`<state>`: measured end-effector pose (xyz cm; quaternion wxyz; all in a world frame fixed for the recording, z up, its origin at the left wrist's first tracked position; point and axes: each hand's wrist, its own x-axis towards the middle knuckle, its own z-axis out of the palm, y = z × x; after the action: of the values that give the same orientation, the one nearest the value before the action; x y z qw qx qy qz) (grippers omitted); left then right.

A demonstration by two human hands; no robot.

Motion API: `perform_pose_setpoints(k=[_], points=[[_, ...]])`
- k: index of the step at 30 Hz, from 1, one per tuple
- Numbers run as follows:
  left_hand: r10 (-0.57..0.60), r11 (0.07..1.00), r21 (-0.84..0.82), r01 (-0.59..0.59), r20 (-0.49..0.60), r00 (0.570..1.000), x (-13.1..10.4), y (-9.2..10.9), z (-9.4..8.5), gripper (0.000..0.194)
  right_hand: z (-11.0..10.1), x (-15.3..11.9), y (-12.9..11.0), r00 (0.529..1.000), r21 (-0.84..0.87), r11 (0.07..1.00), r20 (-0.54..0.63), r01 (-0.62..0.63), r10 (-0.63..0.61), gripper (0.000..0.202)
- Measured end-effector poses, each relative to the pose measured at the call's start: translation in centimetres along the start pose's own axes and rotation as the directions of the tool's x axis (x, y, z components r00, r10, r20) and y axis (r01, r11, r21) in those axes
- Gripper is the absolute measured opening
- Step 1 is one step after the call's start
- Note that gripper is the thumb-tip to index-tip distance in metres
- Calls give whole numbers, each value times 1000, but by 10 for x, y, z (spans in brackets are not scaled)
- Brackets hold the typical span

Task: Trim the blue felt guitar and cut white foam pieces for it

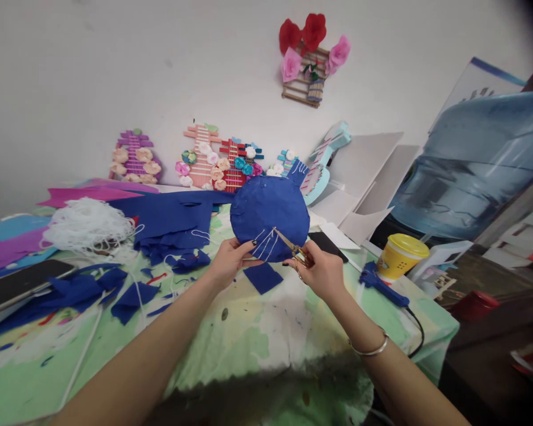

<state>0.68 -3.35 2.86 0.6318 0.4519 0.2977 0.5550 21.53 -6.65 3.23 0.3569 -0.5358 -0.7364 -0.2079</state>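
A round blue fabric-covered piece (269,204) is tilted up before me, with several white strings running across its lower part. A short blue neck (298,171) with white lines shows at its upper right. My left hand (233,260) grips the piece's lower left edge between thumb and fingers. In my right hand (322,269) is a pair of gold scissors (298,252), fingers in the loops. Their tips touch or nearly touch the strings where these meet near the middle. Below the piece lies a small blue fabric square (263,278).
White yarn (89,225), blue fabric (173,216) and scraps cover the left, beside a phone (26,284). Flower-decorated stick crafts (202,154) lean on the wall. At right are a blue glue gun (384,285), a yellow-lidded cup (402,257) and a large water bottle (479,165).
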Motion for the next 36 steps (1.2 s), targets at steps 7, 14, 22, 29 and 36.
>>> perform_pose_setpoints(k=[7, 14, 22, 29, 36], points=[[62, 998, -30, -61, 47, 997, 0, -1, -2, 27, 1, -6, 2, 1000, -65, 998, 4, 3, -3, 54], [56, 998, -41, -54, 40, 998, 0, 1, -1, 25, 4, -6, 1, 999, -146, 989, -46, 17, -24, 56], [48, 999, -24, -47, 34, 998, -1, 0, 0, 24, 4, -6, 0, 995, -148, 989, -98, 18, -33, 53], [40, 999, -26, -39, 27, 999, -2, 2, 1, 25, 3, -6, 1, 994, -169, 985, -96, 38, -55, 52], [50, 999, -23, -49, 43, 998, -1, 0, -1, 25, 2, -7, 4, 993, -152, 988, -105, 35, -52, 51]])
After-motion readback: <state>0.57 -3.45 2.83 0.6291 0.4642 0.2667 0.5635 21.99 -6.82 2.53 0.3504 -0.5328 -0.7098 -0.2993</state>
